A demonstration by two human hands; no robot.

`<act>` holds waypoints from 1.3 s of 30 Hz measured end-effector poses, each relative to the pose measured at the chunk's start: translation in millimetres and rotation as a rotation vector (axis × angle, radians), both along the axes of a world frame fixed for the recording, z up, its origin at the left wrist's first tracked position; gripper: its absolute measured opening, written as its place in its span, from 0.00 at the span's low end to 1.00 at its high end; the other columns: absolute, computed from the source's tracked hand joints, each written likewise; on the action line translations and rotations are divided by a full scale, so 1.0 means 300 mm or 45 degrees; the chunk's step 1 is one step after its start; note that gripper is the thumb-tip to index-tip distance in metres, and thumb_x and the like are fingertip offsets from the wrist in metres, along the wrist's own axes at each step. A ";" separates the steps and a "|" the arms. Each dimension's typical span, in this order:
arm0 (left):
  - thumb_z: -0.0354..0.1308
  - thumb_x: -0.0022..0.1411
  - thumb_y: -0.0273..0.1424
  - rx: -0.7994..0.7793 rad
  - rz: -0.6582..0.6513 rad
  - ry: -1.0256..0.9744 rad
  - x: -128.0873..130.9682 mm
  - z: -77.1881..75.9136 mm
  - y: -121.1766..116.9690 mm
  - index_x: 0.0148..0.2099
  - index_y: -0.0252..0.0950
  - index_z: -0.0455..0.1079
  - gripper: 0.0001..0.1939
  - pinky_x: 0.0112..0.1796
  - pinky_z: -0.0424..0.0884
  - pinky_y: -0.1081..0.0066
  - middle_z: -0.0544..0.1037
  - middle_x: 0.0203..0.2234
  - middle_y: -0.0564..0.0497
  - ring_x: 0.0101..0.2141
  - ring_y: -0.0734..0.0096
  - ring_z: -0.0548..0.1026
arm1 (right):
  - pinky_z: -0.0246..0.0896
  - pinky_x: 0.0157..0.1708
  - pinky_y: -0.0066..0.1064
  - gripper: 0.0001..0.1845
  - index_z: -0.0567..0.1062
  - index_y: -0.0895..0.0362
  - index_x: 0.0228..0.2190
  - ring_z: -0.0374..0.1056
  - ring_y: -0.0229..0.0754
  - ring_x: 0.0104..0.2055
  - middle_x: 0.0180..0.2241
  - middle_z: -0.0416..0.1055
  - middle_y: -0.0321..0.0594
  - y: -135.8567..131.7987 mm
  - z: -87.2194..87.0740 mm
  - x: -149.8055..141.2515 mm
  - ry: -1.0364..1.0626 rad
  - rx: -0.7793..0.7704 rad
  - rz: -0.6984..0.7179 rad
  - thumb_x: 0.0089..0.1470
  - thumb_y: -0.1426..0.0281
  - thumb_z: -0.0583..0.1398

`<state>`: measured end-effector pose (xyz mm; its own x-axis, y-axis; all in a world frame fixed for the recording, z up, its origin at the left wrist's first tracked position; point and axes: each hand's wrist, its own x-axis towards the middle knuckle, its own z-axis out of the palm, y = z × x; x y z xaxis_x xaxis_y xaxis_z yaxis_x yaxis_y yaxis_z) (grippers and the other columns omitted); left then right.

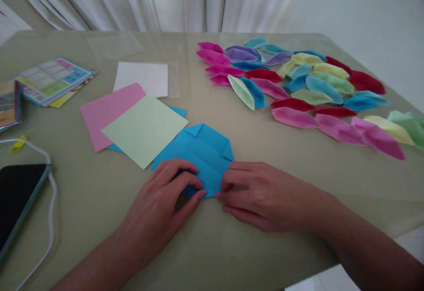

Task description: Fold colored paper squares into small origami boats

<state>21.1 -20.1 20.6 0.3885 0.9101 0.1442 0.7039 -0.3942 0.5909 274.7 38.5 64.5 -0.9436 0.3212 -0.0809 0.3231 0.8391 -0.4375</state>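
Note:
A blue sheet of origami paper (207,149) lies on the table in front of me, with creases across it and small corners folded in at its top and right. My left hand (168,194) presses its near left part, thumb and fingertips curled onto the near edge. On the near right, my right hand (258,194) pinches the paper's edge between thumb and fingers. The fingers cover the near corners. Touching the blue sheet's left side is a pale green square (145,130), which overlaps a pink square (109,114) and another blue sheet (178,111).
Many-coloured folded paper pieces (298,79) spread across the right back. A white sheet (142,78) in a clear sleeve lies behind the squares. At left are printed packs (56,81), a phone (20,202), a white cable (51,220) and a yellow scrap (18,144).

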 end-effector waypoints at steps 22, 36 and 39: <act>0.61 0.72 0.32 0.025 -0.014 0.009 -0.001 0.003 -0.001 0.46 0.44 0.71 0.02 0.53 0.68 0.61 0.74 0.51 0.51 0.51 0.61 0.72 | 0.63 0.42 0.39 0.12 0.79 0.59 0.41 0.67 0.46 0.41 0.37 0.75 0.43 -0.015 0.002 -0.002 0.025 0.093 0.017 0.69 0.65 0.59; 0.60 0.73 0.33 0.043 -0.017 0.045 0.003 0.002 -0.005 0.48 0.44 0.70 0.04 0.53 0.67 0.61 0.73 0.51 0.51 0.52 0.60 0.71 | 0.61 0.42 0.42 0.17 0.80 0.59 0.43 0.67 0.46 0.40 0.39 0.74 0.42 -0.031 -0.001 -0.012 -0.001 0.123 0.007 0.69 0.59 0.59; 0.60 0.73 0.35 0.032 -0.018 0.056 0.008 0.001 -0.007 0.48 0.43 0.69 0.05 0.52 0.67 0.60 0.73 0.50 0.50 0.52 0.59 0.71 | 0.60 0.43 0.42 0.17 0.80 0.59 0.43 0.67 0.46 0.41 0.40 0.74 0.42 -0.027 -0.004 -0.013 -0.005 0.106 0.006 0.70 0.59 0.58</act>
